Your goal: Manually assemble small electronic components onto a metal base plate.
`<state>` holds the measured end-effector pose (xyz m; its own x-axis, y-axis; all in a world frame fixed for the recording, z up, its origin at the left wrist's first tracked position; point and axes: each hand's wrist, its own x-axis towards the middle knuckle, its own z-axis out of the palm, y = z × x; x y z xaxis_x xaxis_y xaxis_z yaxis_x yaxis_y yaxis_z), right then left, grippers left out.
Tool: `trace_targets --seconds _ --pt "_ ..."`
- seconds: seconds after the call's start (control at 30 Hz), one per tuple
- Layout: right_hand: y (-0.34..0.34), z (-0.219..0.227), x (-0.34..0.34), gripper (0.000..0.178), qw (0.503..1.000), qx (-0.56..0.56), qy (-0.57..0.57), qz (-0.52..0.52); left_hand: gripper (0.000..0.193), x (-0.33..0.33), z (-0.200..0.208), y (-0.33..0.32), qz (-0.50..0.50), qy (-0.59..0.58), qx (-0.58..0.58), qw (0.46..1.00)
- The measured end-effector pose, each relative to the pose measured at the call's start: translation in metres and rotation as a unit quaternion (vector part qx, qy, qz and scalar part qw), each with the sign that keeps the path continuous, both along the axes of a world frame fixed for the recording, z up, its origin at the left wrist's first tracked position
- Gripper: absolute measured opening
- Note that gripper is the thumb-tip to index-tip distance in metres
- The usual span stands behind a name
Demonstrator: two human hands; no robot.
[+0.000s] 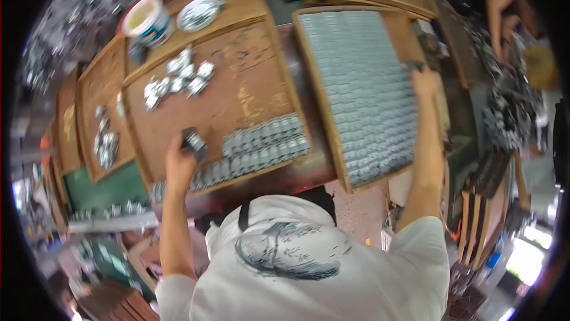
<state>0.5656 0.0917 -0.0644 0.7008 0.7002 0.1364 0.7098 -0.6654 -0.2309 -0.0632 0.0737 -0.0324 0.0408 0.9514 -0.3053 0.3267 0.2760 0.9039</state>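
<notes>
My left hand (180,163) is closed round a dark grey block-like metal part (194,144) above the left wooden tray (219,104). In that tray, rows of similar grey metal parts (264,143) line the near side, and a loose pile of shiny silver parts (181,74) lies farther back. My right hand (424,83) reaches to the right edge of a second wooden tray (399,27), filled with close rows of grey metal parts (362,89). Its fingers are closed on a small dark part (415,65), partly hidden and blurred.
A white bucket (147,21) and a white dish (199,14) of small bits stand behind the left tray. Farther left, another wooden tray (89,113) holds a few silver parts. At the far right a co-worker (502,9) bends over heaped metal parts.
</notes>
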Motion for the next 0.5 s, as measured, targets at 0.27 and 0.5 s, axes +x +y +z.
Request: trace_targets --seconds 0.27,0.5 --pt "0.012 -0.033 0.066 0.054 0.919 0.09 0.385 -0.015 0.042 -0.007 -0.045 0.032 -0.268 -0.024 -0.12 0.956" --pt "0.014 -0.048 0.107 0.047 0.891 0.119 0.436 -0.032 0.049 -0.008 -0.013 0.012 -0.238 0.097 0.045 0.965"
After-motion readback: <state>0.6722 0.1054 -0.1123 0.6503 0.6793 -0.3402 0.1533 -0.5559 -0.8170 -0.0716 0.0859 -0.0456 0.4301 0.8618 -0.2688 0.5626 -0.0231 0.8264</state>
